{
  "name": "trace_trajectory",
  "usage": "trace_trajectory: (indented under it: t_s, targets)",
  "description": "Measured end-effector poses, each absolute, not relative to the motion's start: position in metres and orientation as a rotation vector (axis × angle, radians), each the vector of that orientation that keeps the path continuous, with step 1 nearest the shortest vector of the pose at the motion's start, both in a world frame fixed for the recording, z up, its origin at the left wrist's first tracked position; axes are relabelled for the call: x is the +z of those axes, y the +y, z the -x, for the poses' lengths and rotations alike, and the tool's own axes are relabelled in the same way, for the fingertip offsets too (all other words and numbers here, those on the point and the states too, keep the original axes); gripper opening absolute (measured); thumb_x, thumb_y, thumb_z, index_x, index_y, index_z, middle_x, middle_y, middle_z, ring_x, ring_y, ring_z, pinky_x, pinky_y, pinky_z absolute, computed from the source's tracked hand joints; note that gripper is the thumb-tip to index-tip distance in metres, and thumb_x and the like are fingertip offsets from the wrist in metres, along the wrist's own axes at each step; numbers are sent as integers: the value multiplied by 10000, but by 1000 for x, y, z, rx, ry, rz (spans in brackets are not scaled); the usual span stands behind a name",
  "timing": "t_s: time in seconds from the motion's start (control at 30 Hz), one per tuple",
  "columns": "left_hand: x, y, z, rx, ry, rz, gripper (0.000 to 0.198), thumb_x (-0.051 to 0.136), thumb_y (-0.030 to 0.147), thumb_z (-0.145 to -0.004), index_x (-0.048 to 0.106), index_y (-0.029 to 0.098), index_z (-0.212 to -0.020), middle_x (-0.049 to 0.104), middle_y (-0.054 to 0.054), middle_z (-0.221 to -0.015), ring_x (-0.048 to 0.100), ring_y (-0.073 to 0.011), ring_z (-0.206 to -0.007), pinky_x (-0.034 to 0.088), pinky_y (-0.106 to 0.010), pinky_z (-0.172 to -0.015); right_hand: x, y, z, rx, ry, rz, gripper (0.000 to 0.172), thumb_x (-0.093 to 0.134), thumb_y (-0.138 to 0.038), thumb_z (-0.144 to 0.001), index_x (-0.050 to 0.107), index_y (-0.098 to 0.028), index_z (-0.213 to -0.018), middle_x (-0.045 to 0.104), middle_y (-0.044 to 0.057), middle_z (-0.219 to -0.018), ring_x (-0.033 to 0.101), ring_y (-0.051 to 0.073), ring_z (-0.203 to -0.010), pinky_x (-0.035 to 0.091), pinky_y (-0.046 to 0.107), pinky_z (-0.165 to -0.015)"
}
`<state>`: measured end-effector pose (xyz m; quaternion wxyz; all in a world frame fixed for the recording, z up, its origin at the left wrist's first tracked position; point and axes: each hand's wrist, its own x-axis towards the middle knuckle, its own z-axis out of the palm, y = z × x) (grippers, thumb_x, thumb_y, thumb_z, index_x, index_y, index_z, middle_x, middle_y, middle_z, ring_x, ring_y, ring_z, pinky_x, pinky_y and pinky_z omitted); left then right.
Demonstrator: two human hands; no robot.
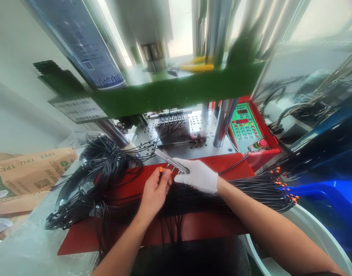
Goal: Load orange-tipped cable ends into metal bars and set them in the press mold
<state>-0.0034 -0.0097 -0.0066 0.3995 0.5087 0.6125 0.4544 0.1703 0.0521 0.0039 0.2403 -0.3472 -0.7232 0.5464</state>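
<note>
My right hand (200,176), in a white glove, grips a narrow metal bar (164,156) with several short pins along its lower side. The bar slants up to the left, over the front of the press bed. Close beside it, my bare left hand (157,189) is closed with thumb and fingers pinched together. A small orange cap (161,169) sticks up from those fingers, just left of the pins. Under both hands lie black cables (187,197) across a red board (204,226).
A green press plate (170,94) spans above a metal mould block (172,134) with cables in it. Yellow-handled pliers (197,68) lie on the plate. At right are a control panel (244,126), orange-tipped cables (264,188) and a white bin (316,226). Coiled cables (101,165) sit left.
</note>
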Motion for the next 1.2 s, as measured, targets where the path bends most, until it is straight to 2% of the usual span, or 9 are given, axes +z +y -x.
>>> trace_trajectory:
  t_s: [0.07, 0.13, 0.27, 0.4, 0.53, 0.63, 0.8, 1.0, 1.2]
  targets:
    - [-7, -8, 10, 1082, 1493, -1254, 347, 450, 487, -890, 562, 159, -881, 473, 43, -564, 378, -75, -424, 295, -196, -421, 9, 54, -174, 1680, -1973, 933, 605, 595, -356, -811, 426, -275, -1386, 565, -43, -674, 496, 92, -490, 440, 202, -438]
    - [-7, -7, 16, 1061, 1470, -1193, 342, 440, 488, -897, 556, 167, -902, 379, 67, -536, 332, -73, -436, 253, -177, -408, 14, 56, -176, 1773, -1952, 921, 609, 597, -362, -814, 411, -294, -1390, 479, -67, -595, 434, 70, -436, 370, 167, -370]
    - [-7, -9, 20, 1105, 1386, -1134, 262, 415, 430, -921, 494, 193, -844, 307, 73, -567, 240, -74, -478, 200, -157, -411, 15, 57, -175, 1669, -1944, 955, 551, 637, -292, -790, 499, -260, -1323, 508, -59, -654, 426, 43, -467, 363, 145, -411]
    - [-7, -13, 19, 1081, 1413, -1190, 241, 446, 402, -920, 455, 192, -803, 379, 61, -614, 328, -72, -531, 275, -155, -462, 14, 57, -175, 1663, -1965, 943, 547, 631, -306, -794, 498, -252, -1322, 514, -57, -663, 428, 46, -477, 370, 150, -419]
    - [-11, -14, 24, 1107, 1448, -1279, 211, 550, 381, -877, 472, 191, -826, 388, 79, -593, 329, -57, -489, 280, -166, -462, 13, 57, -175, 1644, -1991, 952, 553, 621, -336, -798, 489, -257, -1329, 525, -54, -663, 420, 52, -471, 366, 156, -405]
    - [-11, -13, 27, 1128, 1526, -1352, 193, 599, 356, -846, 522, 179, -833, 457, 66, -595, 377, -62, -481, 300, -186, -468, 12, 57, -175, 1656, -1986, 957, 549, 620, -330, -795, 491, -268, -1325, 516, -59, -652, 422, 52, -471, 355, 150, -398]
    - [-2, -14, 29, 1041, 1536, -1557, 200, 541, 320, -882, 639, 157, -821, 499, 29, -629, 440, -81, -518, 355, -226, -561, 17, 55, -175, 1689, -1971, 965, 582, 622, -309, -797, 464, -256, -1354, 500, -61, -636, 425, 47, -477, 352, 146, -416]
    - [2, -16, 26, 1078, 1430, -1362, 294, 502, 364, -892, 651, 160, -1044, 410, 33, -636, 387, -83, -507, 332, -217, -501, 19, 53, -175, 1719, -1946, 953, 596, 622, -304, -799, 449, -265, -1368, 500, -60, -641, 433, 45, -471, 356, 142, -407]
    - [2, -18, 27, 1027, 1497, -1419, 274, 561, 362, -860, 664, 179, -1036, 468, 15, -711, 388, -74, -507, 314, -207, -464, 15, 55, -175, 1700, -1951, 932, 568, 623, -314, -794, 479, -269, -1342, 500, -60, -645, 430, 49, -462, 357, 148, -390]
